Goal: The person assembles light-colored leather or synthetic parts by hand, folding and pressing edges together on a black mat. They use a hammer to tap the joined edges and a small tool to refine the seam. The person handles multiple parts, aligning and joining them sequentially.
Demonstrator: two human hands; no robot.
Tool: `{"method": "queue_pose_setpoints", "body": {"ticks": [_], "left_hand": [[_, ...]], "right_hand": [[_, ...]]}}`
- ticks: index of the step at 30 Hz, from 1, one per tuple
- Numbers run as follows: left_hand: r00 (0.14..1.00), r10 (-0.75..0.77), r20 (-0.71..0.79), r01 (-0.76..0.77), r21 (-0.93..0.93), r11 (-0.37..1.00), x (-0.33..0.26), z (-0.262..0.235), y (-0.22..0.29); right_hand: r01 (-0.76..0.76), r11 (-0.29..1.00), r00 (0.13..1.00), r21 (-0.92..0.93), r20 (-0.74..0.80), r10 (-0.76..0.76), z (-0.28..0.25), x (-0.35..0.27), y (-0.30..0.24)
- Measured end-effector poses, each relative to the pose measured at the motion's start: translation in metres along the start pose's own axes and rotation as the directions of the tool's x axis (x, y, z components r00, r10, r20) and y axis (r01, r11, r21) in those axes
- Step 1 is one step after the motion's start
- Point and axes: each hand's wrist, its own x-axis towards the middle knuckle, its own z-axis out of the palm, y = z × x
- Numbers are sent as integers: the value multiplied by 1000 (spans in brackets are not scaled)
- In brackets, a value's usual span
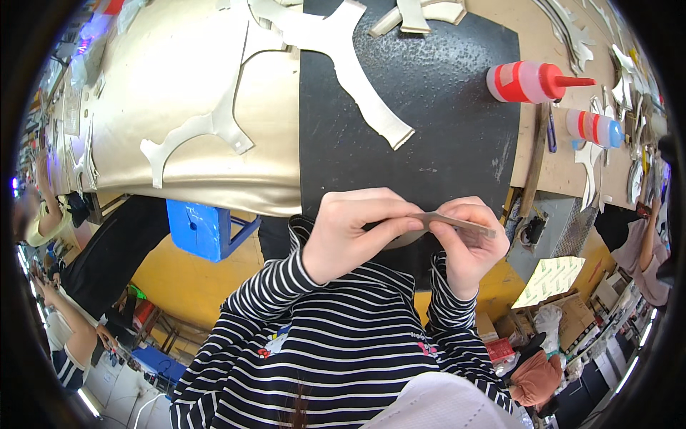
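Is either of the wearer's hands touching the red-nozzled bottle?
No: that bottle sits apart, while the left hand and right hand pinch a thin grey piece.

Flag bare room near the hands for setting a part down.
Black mat: open between the white branched piece, red-tipped bottle and right hand. Gold covering: open beyond and left of the lower pale piece. Crowded: tan board, with blue-capped bottle and cut pieces.

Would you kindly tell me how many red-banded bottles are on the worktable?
2: a red-nozzled bottle at the right edge of the black mat, and a blue-capped bottle farther right. Others may be hidden.
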Motion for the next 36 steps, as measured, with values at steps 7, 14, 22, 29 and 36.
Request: {"method": "queue_pose_setpoints", "body": {"ticks": [7,14,22,29,36], "left_hand": [[817,26,576,-318,413,853,-2,-62,12],[873,389,294,-471,714,518,81,-68,-30],[897,432,91,-363,709,604,95,-50,-46],[891,453,31,-348,689,636,95,-47,-42],[914,403,49,-332,663,671,97,-45,-34]], "right_hand": [[-291,926,939,241,-112,325,-1,12,6],[-436,898,892,59,-105,440,-1,37,13],[-417,907,909,-56,-14,417,-11,74,29],[-379,912,924,-154,-1,383,-10,83,35],[-385,907,921,-169,-10,389,-9,83,35]]}}
